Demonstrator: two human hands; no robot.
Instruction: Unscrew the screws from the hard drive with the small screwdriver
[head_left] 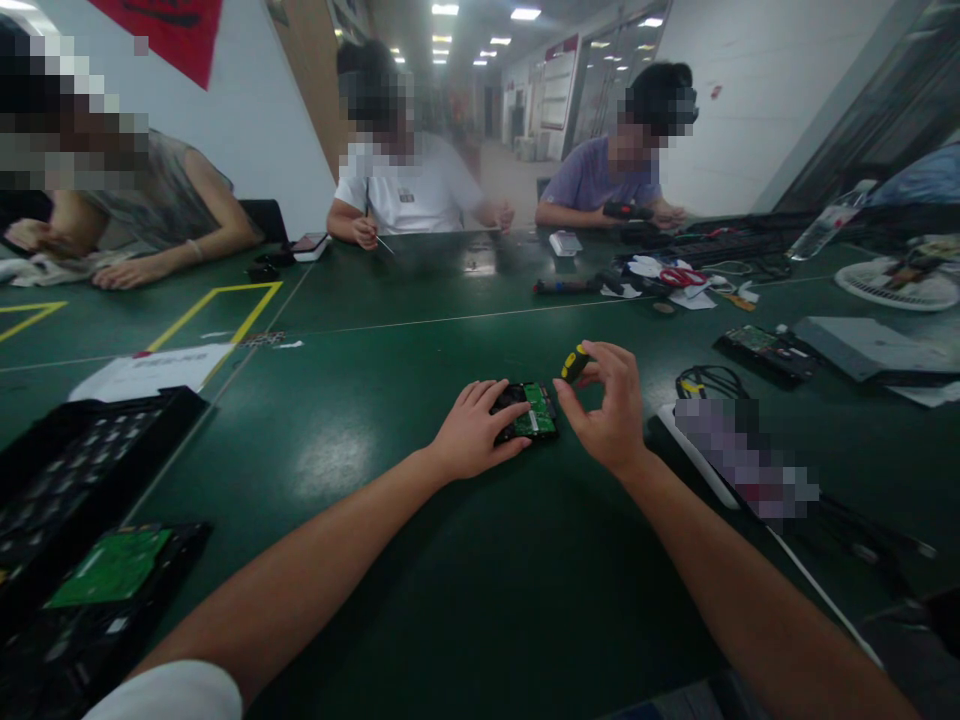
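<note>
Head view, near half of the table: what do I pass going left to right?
Black crate, left hand, hard drive, right hand gripping the screwdriver, coiled black cable, loose circuit board, grey box.

Both arms bare, extended forward, converging near frame centre. Left forearm (315, 560) enters at 7 o'clock, short white sleeve (172, 695) at the upper arm, and runs toward 1 o'clock; wrist straight. Left hand (476, 430) is palm down and flat, fingers extended and slightly spread toward 3 o'clock, fingertips resting on a hard drive (534, 415). Right forearm (735, 580) enters at 5 o'clock and runs toward 11 o'clock; wrist slightly bent. Right hand (609, 410) sits at 3 o'clock of the left, just beside it, not touching. Thumb and fingers curl into a pinch, closed on a screwdriver handle (574, 362) at the hand's 11 o'clock.
</note>
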